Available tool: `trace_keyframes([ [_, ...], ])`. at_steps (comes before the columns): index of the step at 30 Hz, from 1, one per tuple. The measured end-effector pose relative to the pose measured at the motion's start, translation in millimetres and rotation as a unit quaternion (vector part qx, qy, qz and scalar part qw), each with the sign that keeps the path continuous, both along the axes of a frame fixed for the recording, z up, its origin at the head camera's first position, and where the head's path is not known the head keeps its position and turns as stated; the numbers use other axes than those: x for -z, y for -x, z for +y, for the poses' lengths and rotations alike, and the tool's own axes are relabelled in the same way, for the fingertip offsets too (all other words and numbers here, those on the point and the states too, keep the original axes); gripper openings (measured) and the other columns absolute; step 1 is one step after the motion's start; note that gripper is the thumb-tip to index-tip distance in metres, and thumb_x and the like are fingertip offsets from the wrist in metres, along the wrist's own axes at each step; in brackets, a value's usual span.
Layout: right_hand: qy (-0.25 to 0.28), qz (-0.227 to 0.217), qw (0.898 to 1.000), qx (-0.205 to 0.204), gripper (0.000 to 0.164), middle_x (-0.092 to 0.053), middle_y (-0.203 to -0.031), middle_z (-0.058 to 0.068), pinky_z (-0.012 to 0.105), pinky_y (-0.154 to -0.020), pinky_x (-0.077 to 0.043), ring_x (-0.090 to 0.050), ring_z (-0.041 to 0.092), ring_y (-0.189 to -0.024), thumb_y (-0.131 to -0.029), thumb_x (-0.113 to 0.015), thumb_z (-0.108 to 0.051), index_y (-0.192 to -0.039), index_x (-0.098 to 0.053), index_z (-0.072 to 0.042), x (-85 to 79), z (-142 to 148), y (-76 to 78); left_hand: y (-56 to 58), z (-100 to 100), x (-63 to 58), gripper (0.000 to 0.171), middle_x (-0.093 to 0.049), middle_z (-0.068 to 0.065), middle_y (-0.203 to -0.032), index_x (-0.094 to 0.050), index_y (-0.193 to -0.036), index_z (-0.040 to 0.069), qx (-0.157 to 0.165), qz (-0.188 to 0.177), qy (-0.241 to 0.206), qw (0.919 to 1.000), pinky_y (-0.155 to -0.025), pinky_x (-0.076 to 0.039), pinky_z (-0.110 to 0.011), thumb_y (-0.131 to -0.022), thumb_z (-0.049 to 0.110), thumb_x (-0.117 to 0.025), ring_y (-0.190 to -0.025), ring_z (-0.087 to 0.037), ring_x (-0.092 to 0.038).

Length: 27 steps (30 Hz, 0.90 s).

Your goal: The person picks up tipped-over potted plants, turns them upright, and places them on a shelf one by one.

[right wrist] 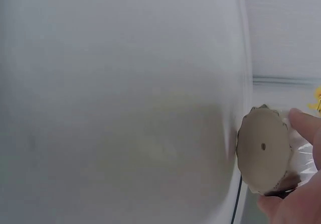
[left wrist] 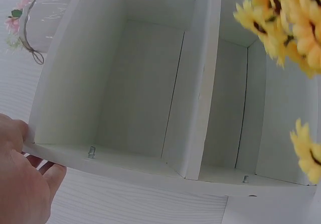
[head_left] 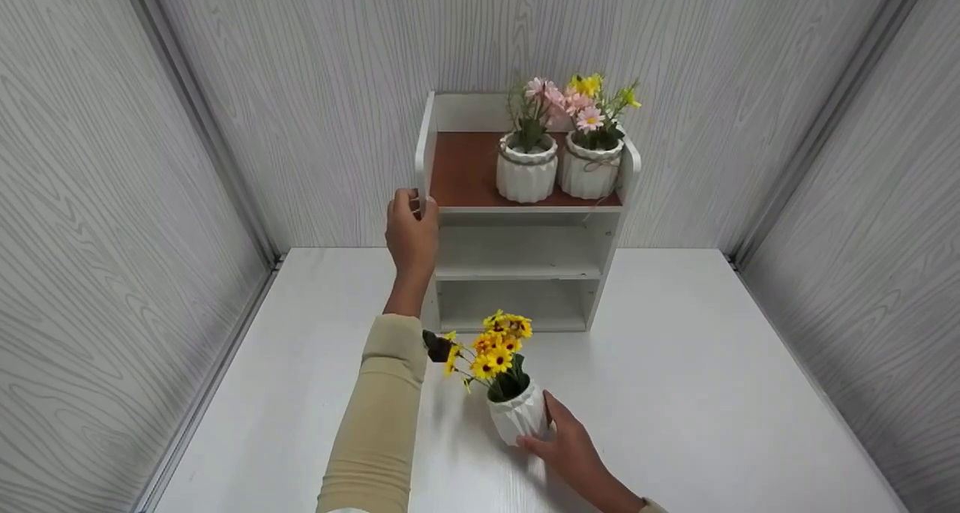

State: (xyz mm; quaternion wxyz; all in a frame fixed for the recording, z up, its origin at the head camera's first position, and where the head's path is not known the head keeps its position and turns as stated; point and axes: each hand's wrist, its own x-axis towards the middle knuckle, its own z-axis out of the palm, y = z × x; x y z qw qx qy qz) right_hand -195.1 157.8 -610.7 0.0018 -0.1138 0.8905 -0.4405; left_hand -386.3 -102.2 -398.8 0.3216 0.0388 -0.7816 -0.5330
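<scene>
Above the worktop (head_left: 690, 363), in front of the bottom front edge of the shelf unit (head_left: 517, 249), held the ribbed white pot (head_left: 519, 414) in the right hand (head_left: 571, 449), grasping it round its right side. Had it tilted, with the yellow flowers (head_left: 495, 352) leaning up and left, and a dark leaf (head_left: 436, 346) just beside the left sleeve (head_left: 379, 415). Showed the pot's base (right wrist: 258, 166), small hole included, to the right wrist camera. Had the pot well apart from the left hand (head_left: 412, 232), lower down and to its right. With that hand, gripped the front edge of the left side panel (head_left: 427, 145), near the front left corner of the reddish-brown top board (head_left: 465, 172). On that board, saw the pink-flowered pot (head_left: 527, 178) by the front edge, right of the middle, and, toward the front right corner, the pink-and-yellow-flowered pot (head_left: 589, 177). From the left wrist, saw yellow blooms overlapping the lower compartment (head_left: 517, 301).
</scene>
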Motion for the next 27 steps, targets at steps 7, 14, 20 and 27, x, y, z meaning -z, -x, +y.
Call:
trace_keyframes([
  [7,0.039,-0.041,0.998,-0.023,0.103,-0.040,-0.153,0.027,0.059,-0.112,-0.038,-0.040,0.044,-0.141,-0.081,-0.084,-0.038,-0.154,-0.028,0.006,2.4,10,0.2,0.1,0,-2.0,0.025,-0.062,-0.008,-0.117,-0.057,-0.117,0.010,-0.002,0.003,0.002,1.0000,-0.088,-0.054,-0.039,-0.103,0.030,-0.054,-0.109,-0.022,-0.064],
  [14,0.055,-0.038,0.997,-0.038,0.099,-0.042,-0.150,0.025,0.056,-0.110,-0.041,-0.042,0.042,-0.140,-0.081,-0.084,-0.036,-0.154,-0.030,0.004,3.3,14,6.9,-0.3,1,-3.1,0.025,-0.062,-0.010,-0.119,-0.057,-0.119,0.009,-0.007,-0.003,0.008,0.9999,-0.089,-0.055,-0.040,-0.103,0.028,-0.054,-0.111,-0.023,-0.065],
  [20,0.070,-0.044,0.996,-0.037,0.097,-0.041,-0.149,0.021,0.055,-0.112,-0.040,-0.040,0.039,-0.141,-0.081,-0.085,-0.035,-0.154,-0.032,-0.001,7.9,13,19.4,-0.9,-1,-2.5,0.026,-0.062,-0.009,-0.120,-0.057,-0.120,0.010,-0.004,-0.009,0.005,0.9999,-0.090,-0.055,-0.040,-0.104,0.030,-0.053,-0.112,-0.022,-0.064],
  [27,0.074,-0.046,0.996,-0.021,0.097,-0.039,-0.148,0.021,0.057,-0.113,-0.038,-0.038,0.039,-0.141,-0.080,-0.087,-0.028,-0.154,-0.031,-0.002,14.0,13,35.1,0.2,-1,0.1,0.027,-0.061,-0.008,-0.120,-0.056,-0.120,0.010,0.002,-0.002,0.009,1.0000,-0.089,-0.054,-0.039,-0.104,0.031,-0.052,-0.112,-0.021,-0.063],
])
